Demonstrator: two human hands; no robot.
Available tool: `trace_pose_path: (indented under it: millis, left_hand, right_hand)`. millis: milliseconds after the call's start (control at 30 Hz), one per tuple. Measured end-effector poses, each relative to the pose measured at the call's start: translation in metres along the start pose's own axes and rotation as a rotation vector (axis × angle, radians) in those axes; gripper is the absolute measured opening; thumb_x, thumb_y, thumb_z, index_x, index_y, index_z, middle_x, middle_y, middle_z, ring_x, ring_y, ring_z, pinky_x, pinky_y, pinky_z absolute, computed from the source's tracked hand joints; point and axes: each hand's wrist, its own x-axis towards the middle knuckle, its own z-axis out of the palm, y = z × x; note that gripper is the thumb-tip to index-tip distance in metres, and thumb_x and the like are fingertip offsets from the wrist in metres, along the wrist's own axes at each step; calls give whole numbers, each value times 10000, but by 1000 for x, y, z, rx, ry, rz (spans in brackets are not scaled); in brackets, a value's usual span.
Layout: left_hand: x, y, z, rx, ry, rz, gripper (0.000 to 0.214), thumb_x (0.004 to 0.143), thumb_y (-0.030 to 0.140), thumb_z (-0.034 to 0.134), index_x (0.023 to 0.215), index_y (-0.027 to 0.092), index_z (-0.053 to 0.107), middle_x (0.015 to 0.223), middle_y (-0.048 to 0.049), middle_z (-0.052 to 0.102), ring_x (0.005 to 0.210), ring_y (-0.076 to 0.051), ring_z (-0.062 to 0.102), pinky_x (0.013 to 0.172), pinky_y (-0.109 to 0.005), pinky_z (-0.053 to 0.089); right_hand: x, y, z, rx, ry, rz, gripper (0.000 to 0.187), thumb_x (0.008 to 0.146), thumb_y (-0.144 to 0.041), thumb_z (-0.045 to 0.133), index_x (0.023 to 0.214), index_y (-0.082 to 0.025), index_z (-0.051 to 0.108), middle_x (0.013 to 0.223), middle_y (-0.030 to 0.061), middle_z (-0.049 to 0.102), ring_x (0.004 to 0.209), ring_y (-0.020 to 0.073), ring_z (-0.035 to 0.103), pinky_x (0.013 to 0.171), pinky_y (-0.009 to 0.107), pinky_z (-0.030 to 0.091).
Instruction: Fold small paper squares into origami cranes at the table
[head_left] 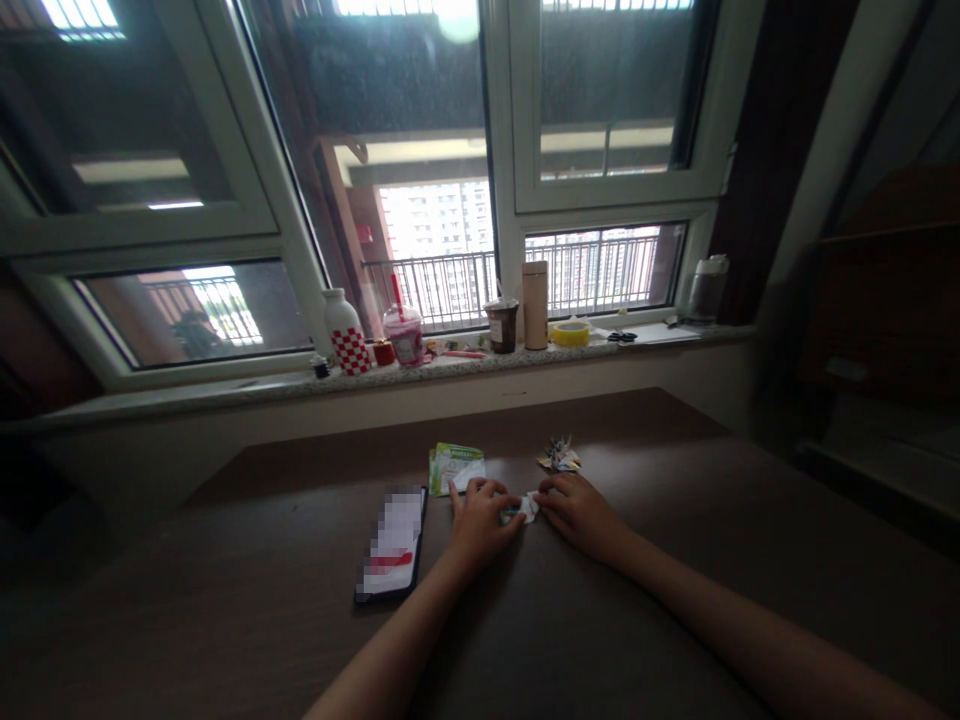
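Between my two hands lies a small piece of folded paper (530, 507), white with some green, close to the tabletop. My left hand (482, 520) pinches its left side with thumb and forefinger, the other fingers spread toward a stack of green and white paper sheets (457, 466). On the paper's right side are the closed fingertips of my right hand (579, 515). Just beyond that hand sits a small pile of folded paper pieces (559, 456). My fingers hide part of the paper, so its exact folded shape is unclear.
A phone (391, 545) lies left of my left forearm on the brown table (247, 560). Along the windowsill (450, 368) stand a checkered bottle (347, 335), a pink drink cup (405, 335), a dark drink cup (502, 325), a tan flask (535, 305) and yellow tape (570, 334).
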Motion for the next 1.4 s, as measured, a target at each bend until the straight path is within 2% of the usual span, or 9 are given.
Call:
trace_pose_path:
  millis: [433, 600, 900, 1400]
  left_hand:
    - [0, -1, 1, 21, 11, 7, 175, 837, 422, 654, 977, 354, 736, 1128, 7, 638, 1187, -260, 467, 1121, -716, 25]
    - [-1, -1, 1, 27, -10, 21, 187, 849, 413, 644, 1010, 372, 732, 1130, 10, 649, 1182, -257, 467, 1116, -724, 33]
    - [0, 0, 1, 33, -15, 18, 196, 855, 409, 637, 1028, 380, 725, 1120, 11, 657, 1168, -256, 479, 1106, -733, 49]
    - [1, 3, -4, 48, -49, 34, 217, 869, 417, 612, 1050, 371, 721, 1047, -8, 658, 1162, -253, 480, 1106, -732, -9]
  right_hand:
    - [-2, 0, -2, 49, -34, 9, 252, 933, -214, 537, 1137, -210, 684, 1064, 105, 657, 1036, 236, 601, 936, 410, 489]
    - [-2, -1, -1, 61, -95, -7, 268, 927, -185, 527, 1154, -211, 669, 1103, 108, 637, 1043, 228, 591, 927, 398, 495]
    - [-2, -4, -1, -28, -139, 15, 290, 909, -170, 548, 1172, -210, 664, 1128, 115, 636, 1058, 247, 591, 921, 425, 492]
    - [-2, -4, 2, -55, -153, 27, 301, 918, -188, 538, 1193, -222, 654, 1120, 108, 634, 1062, 243, 584, 931, 421, 473]
